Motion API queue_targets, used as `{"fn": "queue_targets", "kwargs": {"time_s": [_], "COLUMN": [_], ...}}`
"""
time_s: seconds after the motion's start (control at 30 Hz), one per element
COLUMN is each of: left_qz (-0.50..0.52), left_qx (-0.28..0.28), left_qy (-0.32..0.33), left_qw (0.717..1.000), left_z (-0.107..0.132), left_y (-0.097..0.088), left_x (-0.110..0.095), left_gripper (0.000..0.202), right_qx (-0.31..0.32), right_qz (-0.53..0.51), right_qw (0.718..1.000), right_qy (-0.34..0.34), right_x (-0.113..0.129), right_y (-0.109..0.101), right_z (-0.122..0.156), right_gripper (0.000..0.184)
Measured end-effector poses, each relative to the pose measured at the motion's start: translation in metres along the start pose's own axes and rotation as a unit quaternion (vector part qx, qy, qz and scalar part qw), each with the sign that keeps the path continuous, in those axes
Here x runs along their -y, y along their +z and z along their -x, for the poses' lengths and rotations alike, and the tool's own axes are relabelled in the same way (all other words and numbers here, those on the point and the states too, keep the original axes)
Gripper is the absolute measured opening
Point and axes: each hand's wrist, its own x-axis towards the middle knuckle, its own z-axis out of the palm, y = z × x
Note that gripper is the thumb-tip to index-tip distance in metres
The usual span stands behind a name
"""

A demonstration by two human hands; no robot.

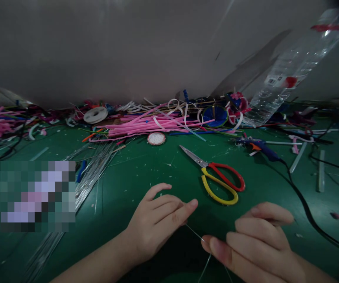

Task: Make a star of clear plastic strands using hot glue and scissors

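Observation:
Near the front of the green table, my left hand (165, 220) pinches a thin clear strand (194, 232) between thumb and forefinger. The same strand runs to my right hand (255, 243), whose thumb and forefinger are pressed together on it. Below the right fingertips, strand ends hang down out of view. Whether it is wire or plastic line I cannot tell. Just beyond both hands lie scissors (205, 163) with one red and one yellow handle, blades parted slightly. A bundle of similar clear strands (89, 184) lies to the left of my left hand.
Pink stems (148, 125) and loose scraps line the wall. A glue gun (256, 146) with a black cord (305, 208) rests at the right. A clear plastic bottle (287, 70) leans at the back right. A small round lid of white bits (156, 138) and a white spool (95, 114) sit farther back.

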Motion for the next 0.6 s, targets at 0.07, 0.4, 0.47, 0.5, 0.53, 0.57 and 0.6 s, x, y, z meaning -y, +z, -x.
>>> {"fn": "queue_targets", "kwargs": {"time_s": [0.07, 0.4, 0.47, 0.5, 0.53, 0.57, 0.6], "left_qz": [0.008, 0.038, 0.021, 0.011, 0.001, -0.011, -0.023], "left_qx": [-0.010, -0.046, -0.054, -0.061, -0.074, -0.091, -0.109], "left_qy": [-0.010, -0.027, -0.021, -0.015, -0.005, 0.009, 0.026], "left_qw": [1.000, 0.998, 0.998, 0.998, 0.997, 0.996, 0.993], "left_z": [0.002, 0.001, -0.001, -0.002, -0.003, -0.004, -0.004], "left_y": [0.000, -0.003, -0.005, -0.007, -0.009, -0.012, -0.014], "left_x": [0.003, 0.006, 0.004, 0.002, 0.000, -0.002, -0.005], "left_gripper": [0.045, 0.035, 0.035, 0.036, 0.036, 0.036, 0.034], "right_qx": [-0.003, -0.055, -0.036, -0.034, -0.035, -0.035, -0.035], "right_qz": [0.001, -0.089, -0.098, -0.100, -0.102, -0.105, -0.110], "right_qw": [1.000, 0.994, 0.994, 0.994, 0.994, 0.994, 0.993], "right_qy": [-0.001, 0.030, 0.021, 0.018, 0.016, 0.013, 0.008], "right_x": [-0.003, -0.019, -0.019, -0.018, -0.017, -0.016, -0.014], "right_y": [0.003, 0.018, 0.019, 0.019, 0.020, 0.020, 0.021], "right_z": [-0.003, -0.025, -0.024, -0.023, -0.022, -0.021, -0.020], "right_gripper": [0.015, 0.017, 0.014, 0.013, 0.013, 0.013, 0.013]}}
